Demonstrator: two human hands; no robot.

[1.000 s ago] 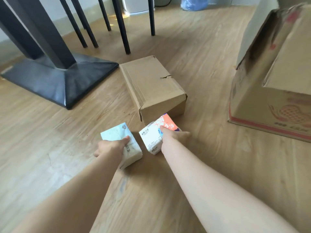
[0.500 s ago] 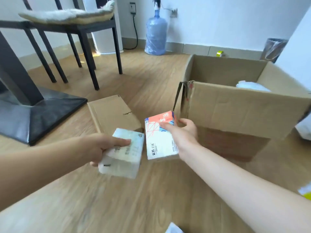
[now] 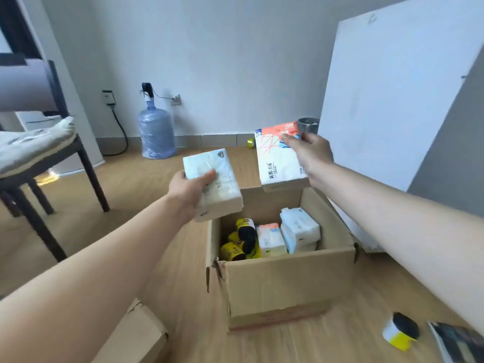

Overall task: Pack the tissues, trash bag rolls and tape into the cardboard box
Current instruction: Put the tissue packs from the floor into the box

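Note:
An open cardboard box (image 3: 282,284) stands on the wooden floor in front of me. Inside lie several yellow-and-black trash bag rolls (image 3: 242,242) on the left and tissue packs (image 3: 293,233) on the right. My left hand (image 3: 187,188) grips a pale blue-white tissue pack (image 3: 213,183) above the box's far left corner. My right hand (image 3: 310,153) holds an orange-and-white tissue pack (image 3: 279,158) above the box's far edge. One more trash bag roll (image 3: 400,331) lies on the floor at the lower right. A small yellow tape roll (image 3: 251,142) sits by the back wall.
A smaller closed cardboard box (image 3: 136,336) lies at the lower left. A dark chair (image 3: 52,158) with a cushion stands at the left, a water jug (image 3: 155,134) by the wall. A white board (image 3: 387,100) leans at the right. A dark flat object (image 3: 458,341) lies at the bottom right.
Both hands have lifted their tissue packs from the floor and carried them up and to the right, over the open box. My view has swung up so the box's inside shows.

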